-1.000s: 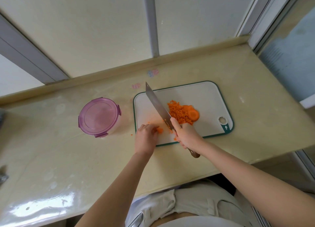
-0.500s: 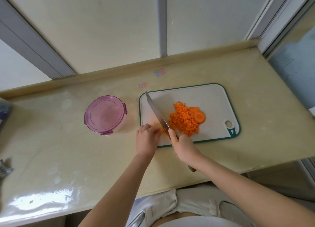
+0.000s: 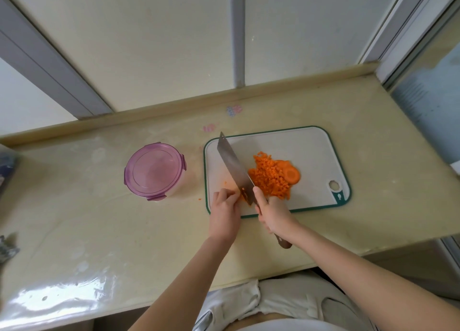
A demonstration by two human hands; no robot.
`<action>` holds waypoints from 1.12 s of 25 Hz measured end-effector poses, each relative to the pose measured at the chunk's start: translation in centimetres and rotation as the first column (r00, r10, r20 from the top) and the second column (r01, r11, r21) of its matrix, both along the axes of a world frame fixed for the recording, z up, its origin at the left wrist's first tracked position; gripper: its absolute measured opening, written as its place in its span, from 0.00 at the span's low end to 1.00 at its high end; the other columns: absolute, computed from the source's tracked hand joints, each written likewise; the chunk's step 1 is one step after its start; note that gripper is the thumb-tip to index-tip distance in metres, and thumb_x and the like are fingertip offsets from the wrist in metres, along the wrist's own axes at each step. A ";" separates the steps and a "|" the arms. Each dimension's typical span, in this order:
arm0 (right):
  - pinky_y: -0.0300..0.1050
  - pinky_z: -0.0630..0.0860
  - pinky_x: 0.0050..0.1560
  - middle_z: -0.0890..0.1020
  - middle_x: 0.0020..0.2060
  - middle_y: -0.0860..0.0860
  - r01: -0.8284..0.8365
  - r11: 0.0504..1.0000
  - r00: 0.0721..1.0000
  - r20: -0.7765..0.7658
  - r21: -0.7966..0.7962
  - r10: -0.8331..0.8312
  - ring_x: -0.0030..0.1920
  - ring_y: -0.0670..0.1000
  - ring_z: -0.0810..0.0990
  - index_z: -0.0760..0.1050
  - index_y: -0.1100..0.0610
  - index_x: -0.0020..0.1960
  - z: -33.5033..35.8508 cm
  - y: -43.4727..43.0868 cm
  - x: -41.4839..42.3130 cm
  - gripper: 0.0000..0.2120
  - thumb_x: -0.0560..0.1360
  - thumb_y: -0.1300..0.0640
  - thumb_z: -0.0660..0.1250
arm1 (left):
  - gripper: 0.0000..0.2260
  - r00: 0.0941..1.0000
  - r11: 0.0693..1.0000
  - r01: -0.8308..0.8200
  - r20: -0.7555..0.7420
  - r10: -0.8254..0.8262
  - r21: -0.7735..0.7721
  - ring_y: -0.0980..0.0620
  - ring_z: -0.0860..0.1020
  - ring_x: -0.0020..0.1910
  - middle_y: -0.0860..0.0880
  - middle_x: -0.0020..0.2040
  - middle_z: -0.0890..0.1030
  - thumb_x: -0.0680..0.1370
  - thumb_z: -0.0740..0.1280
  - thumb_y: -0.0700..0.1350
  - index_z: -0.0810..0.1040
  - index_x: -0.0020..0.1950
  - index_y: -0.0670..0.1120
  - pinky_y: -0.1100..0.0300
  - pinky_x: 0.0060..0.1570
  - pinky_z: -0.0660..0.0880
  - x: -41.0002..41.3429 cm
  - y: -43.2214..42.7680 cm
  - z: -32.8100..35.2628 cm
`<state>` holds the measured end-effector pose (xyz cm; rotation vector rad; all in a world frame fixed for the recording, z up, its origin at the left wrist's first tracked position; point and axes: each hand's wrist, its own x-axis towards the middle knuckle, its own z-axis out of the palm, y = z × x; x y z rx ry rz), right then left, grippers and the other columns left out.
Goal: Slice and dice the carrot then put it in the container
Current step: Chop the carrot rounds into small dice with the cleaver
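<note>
- counter (image 3: 99,231): carries everything.
- cutting board (image 3: 311,144): all the cutting happens here.
- container (image 3: 154,171): left of the board, lid on. It has to come off before transfer.
- knife (image 3: 232,164): right hand (image 3: 273,213) fingers are wrapped round the handle. The blade has closed up against the left fingers over the last second.
- diced carrot (image 3: 270,179): piled right of the blade, one round slice (image 3: 291,175) uncut.
- left hand (image 3: 224,211): curled fingers pin the carrot stub (image 3: 235,190), smaller now. Dicing looks nearly done.

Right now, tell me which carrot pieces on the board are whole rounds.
The round slices at the diced pile's right edge; the pile itself is small cubes.
</note>
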<state>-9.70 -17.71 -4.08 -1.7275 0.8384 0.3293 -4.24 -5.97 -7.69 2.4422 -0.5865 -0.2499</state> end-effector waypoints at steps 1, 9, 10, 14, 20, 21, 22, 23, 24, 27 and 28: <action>0.40 0.59 0.24 0.64 0.17 0.45 0.004 1.000 1.000 0.007 -0.001 -0.003 0.19 0.47 0.62 0.63 0.55 0.30 0.1 -0.3 -0.1 0.27 0.81 0.39 0.51 | 0.14 1.000 1.000 0.003 0.000 -0.003 0.014 0.46 0.68 0.57 0.44 0.55 0.76 0.76 0.62 0.34 0.79 0.60 0.40 0.63 0.59 0.64 -0.2 -0.1 -0.1; 0.39 0.59 0.25 0.65 0.19 0.45 0.154 0.986 0.974 0.180 -0.066 -0.140 0.21 0.45 0.63 0.65 0.56 0.31 1.4 -4.9 -1.0 0.26 0.80 0.39 0.51 | 0.11 0.989 0.991 0.131 -0.068 -0.133 -0.029 0.45 0.74 0.51 0.44 0.49 0.77 0.76 0.65 0.37 0.80 0.57 0.41 0.68 0.49 0.64 0.8 -2.9 1.9; 0.39 0.59 0.26 0.65 0.20 0.46 0.175 0.983 0.967 0.199 -0.062 -0.159 0.21 0.46 0.62 0.65 0.56 0.31 1.5 -5.5 -1.2 0.26 0.80 0.40 0.51 | 0.10 0.989 0.990 0.140 -0.045 -0.140 -0.005 0.45 0.74 0.50 0.44 0.48 0.77 0.76 0.66 0.38 0.81 0.56 0.42 0.64 0.50 0.66 1.2 -3.5 2.1; 0.43 0.60 0.28 0.65 0.21 0.48 0.220 0.970 0.956 0.223 -0.106 -0.192 0.20 0.45 0.63 0.64 0.56 0.30 1.5 -8.0 -1.9 0.27 0.81 0.40 0.50 | 0.14 0.972 0.971 0.222 0.058 -0.227 0.087 0.47 0.70 0.55 0.47 0.53 0.77 0.77 0.66 0.45 0.77 0.62 0.47 0.59 0.55 0.65 2.9 -6.9 3.7; 0.45 0.61 0.29 0.68 0.23 0.51 0.251 0.946 0.961 0.172 -0.207 -0.217 0.25 0.50 0.65 0.67 0.57 0.30 -0.2 -11.1 -2.3 0.30 0.80 0.37 0.49 | 0.27 0.920 0.877 0.383 -0.031 -0.392 0.290 0.48 0.60 0.70 0.49 0.70 0.67 0.77 0.64 0.53 0.62 0.74 0.49 0.55 0.69 0.56 4.3 -12.6 4.3; 0.45 0.62 0.29 0.68 0.23 0.51 0.253 0.944 0.961 0.168 -0.212 -0.220 0.25 0.50 0.66 0.67 0.57 0.29 -0.3 -11.5 -2.3 0.30 0.80 0.37 0.50 | 0.29 0.913 0.855 0.397 -0.055 -0.403 0.333 0.47 0.59 0.71 0.49 0.71 0.66 0.76 0.65 0.53 0.60 0.75 0.49 0.54 0.70 0.54 4.4 -13.3 4.0; 0.45 0.62 0.29 0.68 0.23 0.51 0.257 0.943 0.960 0.165 -0.211 -0.224 0.25 0.50 0.66 0.67 0.57 0.29 -0.4 -11.8 -2.4 0.30 0.80 0.38 0.50 | 0.30 0.908 0.834 0.409 -0.075 -0.412 0.372 0.47 0.59 0.71 0.48 0.71 0.66 0.76 0.66 0.53 0.59 0.75 0.48 0.53 0.70 0.54 4.5 -13.8 3.9; 0.45 0.62 0.29 0.68 0.23 0.51 0.258 0.943 0.961 0.161 -0.211 -0.227 0.24 0.50 0.66 0.66 0.57 0.28 -0.4 -12.1 -2.4 0.30 0.80 0.39 0.50 | 0.31 0.905 0.815 0.415 -0.090 -0.416 0.406 0.46 0.59 0.71 0.47 0.70 0.67 0.75 0.66 0.53 0.59 0.75 0.48 0.52 0.70 0.54 4.6 -14.2 3.7; 0.45 0.62 0.29 0.68 0.22 0.51 0.256 0.942 0.961 0.157 -0.215 -0.226 0.24 0.50 0.66 0.66 0.57 0.28 -0.4 -12.3 -2.5 0.30 0.80 0.39 0.50 | 0.30 0.903 0.801 0.417 -0.097 -0.418 0.430 0.45 0.60 0.69 0.46 0.68 0.67 0.75 0.67 0.52 0.61 0.74 0.47 0.52 0.69 0.54 4.6 -14.5 3.6; 0.43 0.62 0.29 0.68 0.22 0.51 0.234 0.944 0.968 0.141 -0.232 -0.205 0.24 0.50 0.66 0.65 0.57 0.27 -0.6 -12.7 -2.8 0.30 0.80 0.40 0.50 | 0.26 0.898 0.792 0.430 -0.112 -0.426 0.434 0.45 0.64 0.64 0.45 0.64 0.69 0.74 0.69 0.48 0.66 0.70 0.47 0.55 0.65 0.59 4.4 -15.4 3.7; 0.43 0.63 0.29 0.68 0.22 0.51 0.225 0.946 0.970 0.141 -0.232 -0.196 0.24 0.50 0.66 0.65 0.58 0.27 -0.5 -12.7 -2.9 0.30 0.81 0.40 0.50 | 0.25 0.895 0.796 0.440 -0.128 -0.428 0.415 0.45 0.65 0.63 0.45 0.63 0.68 0.73 0.69 0.46 0.68 0.70 0.47 0.55 0.63 0.60 4.3 -15.6 3.8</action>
